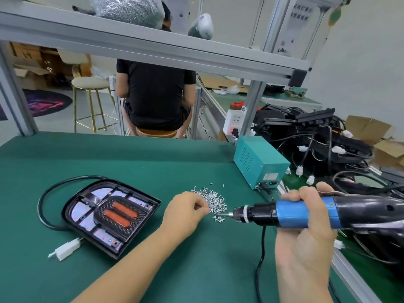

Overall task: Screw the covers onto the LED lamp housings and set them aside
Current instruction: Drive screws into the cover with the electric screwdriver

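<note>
- While the left hand [184, 212] rests at the near edge of the screw pile [213, 201], its fingertips are curled together into the screws (whether one is actually pinched cannot be told).
- Gripped in the right hand [306, 215] is a blue-and-black electric screwdriver [301, 213], lying level, its bit pointing left at the pile's near edge.
- Left of the pile, the LED lamp housing [111, 215] lies flat on the green bench mat [131, 162], black cover with two orange lenses on top; its black cable [47, 196] loops round to a white connector [65, 250].
- Behind the screws stands a teal power box [260, 160]; to the right, a heap of black housings and wiring [310, 138].
- Beyond the bench's aluminium frame [153, 49], a person in black [155, 95] sits with their back turned, near a gold-legged stool [90, 84].
</note>
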Motion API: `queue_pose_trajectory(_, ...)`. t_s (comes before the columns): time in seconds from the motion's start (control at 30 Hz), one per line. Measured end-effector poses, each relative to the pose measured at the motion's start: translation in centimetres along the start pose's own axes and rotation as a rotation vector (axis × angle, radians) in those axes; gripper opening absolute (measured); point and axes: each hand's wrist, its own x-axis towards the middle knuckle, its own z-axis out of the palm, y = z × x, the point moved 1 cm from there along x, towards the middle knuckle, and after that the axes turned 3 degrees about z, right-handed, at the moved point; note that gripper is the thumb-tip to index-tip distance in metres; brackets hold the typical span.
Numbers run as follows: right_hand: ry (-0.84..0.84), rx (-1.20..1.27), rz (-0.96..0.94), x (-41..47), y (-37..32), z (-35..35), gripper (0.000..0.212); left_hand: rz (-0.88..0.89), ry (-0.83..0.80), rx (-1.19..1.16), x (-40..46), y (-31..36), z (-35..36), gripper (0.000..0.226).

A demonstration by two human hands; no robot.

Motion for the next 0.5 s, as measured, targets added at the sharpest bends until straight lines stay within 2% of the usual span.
queue_pose_trajectory(0.1, -0.058, 0.132, -0.081, -1.0, -0.1, 1.0, 0.025, -0.156, 0.001, -0.785, -2.6, -0.1, -2.8, 0.013)
queue_pose_trajectory(0.2, -0.172, 0.218, -0.036, -1.8, 0.0, 3.2, 0.018, -0.191, 0.033, -1.194, -5.2, -0.4, -5.6, 0.006)
queue_pose_trajectory(0.3, -0.26, 0.262, -0.017, -3.1, 0.2, 5.6, 0.015, -0.193, 0.078, -1.307, -6.9, -0.5, -7.9, 0.011)
queue_pose_trajectory(0.5, -0.378, 0.258, 0.001, -5.4, 1.5, 9.8, 0.013, -0.154, 0.142, -1.36, -9.0, -1.2, -10.7, 0.011)
